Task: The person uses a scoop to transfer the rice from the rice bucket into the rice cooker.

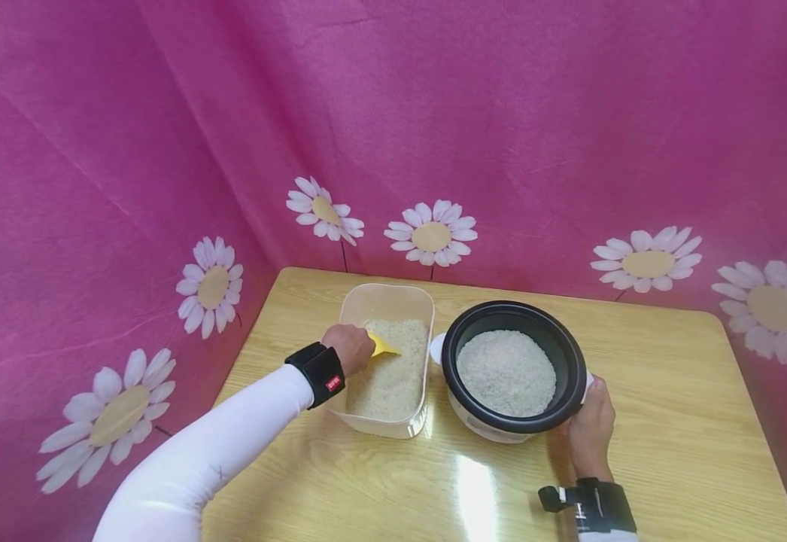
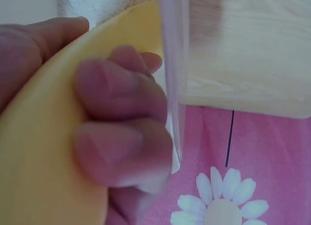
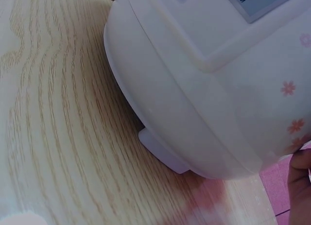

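Note:
My left hand [image 1: 350,348] grips a yellow scoop [image 1: 381,345], whose tip dips into the rice [image 1: 393,384] inside a translucent plastic container [image 1: 427,388]. In the left wrist view, curled fingers [image 2: 121,147] wrap the scoop's long yellow handle [image 2: 43,137]. To the right stands a lidless white rice cooker [image 1: 480,426] with a black rim, holding a heap of white rice [image 1: 505,373]. My right hand [image 1: 591,430] holds the cooker by its right side handle. Only part of that hand shows in the right wrist view, against the cooker's flower-printed wall [image 3: 204,108].
Both vessels stand side by side on a light wood table [image 1: 678,421] with rounded corners. A pink cloth [image 1: 502,135] printed with white daisies hangs behind the table and along its left side.

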The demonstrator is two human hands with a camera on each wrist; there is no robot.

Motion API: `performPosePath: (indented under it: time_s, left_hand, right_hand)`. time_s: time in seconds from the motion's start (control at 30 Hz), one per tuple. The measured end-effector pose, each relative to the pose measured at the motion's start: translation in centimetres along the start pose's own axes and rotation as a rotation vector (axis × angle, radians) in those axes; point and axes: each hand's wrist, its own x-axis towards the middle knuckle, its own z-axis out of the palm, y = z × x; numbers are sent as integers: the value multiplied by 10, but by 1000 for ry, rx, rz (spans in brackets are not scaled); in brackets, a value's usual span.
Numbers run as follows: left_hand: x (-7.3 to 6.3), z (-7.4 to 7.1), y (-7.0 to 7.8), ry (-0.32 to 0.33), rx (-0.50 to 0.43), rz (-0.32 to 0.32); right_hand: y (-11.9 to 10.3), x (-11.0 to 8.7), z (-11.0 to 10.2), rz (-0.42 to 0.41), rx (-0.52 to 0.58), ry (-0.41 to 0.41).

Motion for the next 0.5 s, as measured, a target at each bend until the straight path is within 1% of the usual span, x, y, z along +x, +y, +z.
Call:
performPosePath:
  time_s: [0.13, 0.3, 0.4, 0.5]
  left_hand:
    - [-3, 0, 1, -38, -36, 19]
    - [-6, 1, 4, -89, -76, 50]
    - [-8, 0, 8, -112, -86, 72]
    - [-11, -2, 10, -130, -77, 99]
  right_hand:
    - [-1, 0, 0, 13, 3, -9]
    - [-3, -1, 0, 2, -19, 8]
    - [-5, -3, 0, 3, -33, 7]
    - [-4, -4, 0, 12, -23, -10]
